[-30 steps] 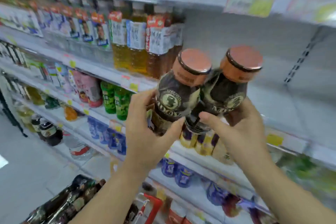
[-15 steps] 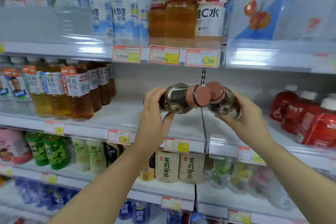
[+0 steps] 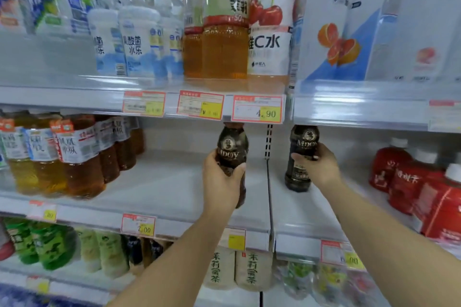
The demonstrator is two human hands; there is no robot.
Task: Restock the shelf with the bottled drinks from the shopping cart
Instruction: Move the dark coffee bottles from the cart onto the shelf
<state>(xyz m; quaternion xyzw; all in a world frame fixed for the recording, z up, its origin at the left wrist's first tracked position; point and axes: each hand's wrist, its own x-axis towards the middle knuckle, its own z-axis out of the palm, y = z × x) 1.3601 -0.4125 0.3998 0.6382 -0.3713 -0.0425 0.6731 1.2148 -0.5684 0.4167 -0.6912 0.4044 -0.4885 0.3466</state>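
I hold two dark brown bottled drinks upright over the middle shelf (image 3: 162, 189). My left hand (image 3: 220, 182) grips the left bottle (image 3: 232, 147) round its body, just left of the shelf divider. My right hand (image 3: 318, 168) grips the right bottle (image 3: 301, 157), which stands on or just above the white shelf board right of the divider. The caps of both bottles are hidden behind the upper shelf's price strip. The shopping cart is out of view.
Amber tea bottles (image 3: 74, 157) stand at the left of the same shelf and red bottles (image 3: 419, 182) at its right. A slotted upright (image 3: 268, 142) divides the bays. Large bottles fill the shelf above (image 3: 224, 32); price tags (image 3: 257, 108) hang along its edge.
Both bottles went from tilted, caps together in front of me, to upright and apart, pushed deeper into the middle shelf. My view has risen and closed in on the shelf.
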